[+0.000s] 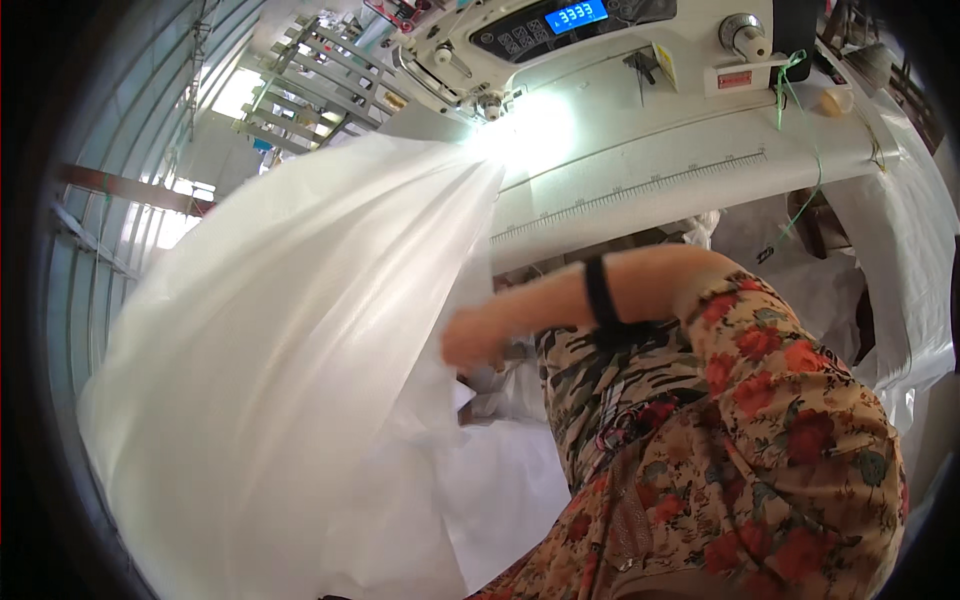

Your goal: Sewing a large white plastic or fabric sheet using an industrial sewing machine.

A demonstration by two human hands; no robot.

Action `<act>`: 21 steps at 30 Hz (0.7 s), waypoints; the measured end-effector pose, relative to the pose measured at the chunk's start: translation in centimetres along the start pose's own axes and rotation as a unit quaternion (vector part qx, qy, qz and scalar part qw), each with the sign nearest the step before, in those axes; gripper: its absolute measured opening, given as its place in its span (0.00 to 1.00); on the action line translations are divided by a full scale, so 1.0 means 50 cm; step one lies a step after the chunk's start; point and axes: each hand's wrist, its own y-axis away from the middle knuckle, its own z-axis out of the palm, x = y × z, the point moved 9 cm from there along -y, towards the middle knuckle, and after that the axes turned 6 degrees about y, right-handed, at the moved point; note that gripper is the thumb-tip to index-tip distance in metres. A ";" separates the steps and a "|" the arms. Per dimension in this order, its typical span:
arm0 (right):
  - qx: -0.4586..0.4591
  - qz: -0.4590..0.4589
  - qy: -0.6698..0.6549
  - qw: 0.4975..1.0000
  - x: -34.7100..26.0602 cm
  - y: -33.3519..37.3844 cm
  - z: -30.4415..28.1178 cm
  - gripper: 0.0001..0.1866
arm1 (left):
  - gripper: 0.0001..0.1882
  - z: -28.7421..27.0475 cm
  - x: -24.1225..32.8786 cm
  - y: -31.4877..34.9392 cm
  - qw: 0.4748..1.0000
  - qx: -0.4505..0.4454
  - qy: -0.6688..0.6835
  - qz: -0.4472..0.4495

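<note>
My right hand [476, 338] reaches in from the right, a black band [600, 290] around its forearm. Motion smears its fingers, which look curled, and whether they grip anything is unclear. It is beside the right edge of a large white sheet [300, 300] of thin, slightly sheer material. Gathered folds of the sheet run up to the needle area of a white sewing machine [450, 65], where a bright lamp glares and hides the stitching point. From there the sheet fans out down to the lower left. My left hand is not in view.
A ruler scale [640, 185] runs along the front of the machine bed. Green string [795, 75] hangs at the right beside the handwheel [745, 38]. More white material [900, 250] drapes over the right end. Slatted metal racks [320, 80] stand behind, and a ribbed wall [120, 130] rises at left.
</note>
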 end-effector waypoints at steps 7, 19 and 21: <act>0.170 -0.043 -0.041 0.984 -0.198 0.213 -0.162 0.07 | 0.20 -0.006 -0.008 -0.030 1.000 -0.005 0.017 0.016; 0.119 0.041 0.018 0.992 -0.153 0.272 0.029 0.05 | 0.19 -0.168 0.149 -0.151 0.997 -0.018 0.015 0.072; 0.127 0.043 0.013 0.991 -0.145 0.277 0.035 0.05 | 0.11 -0.265 0.372 -0.229 0.954 -0.153 0.249 0.064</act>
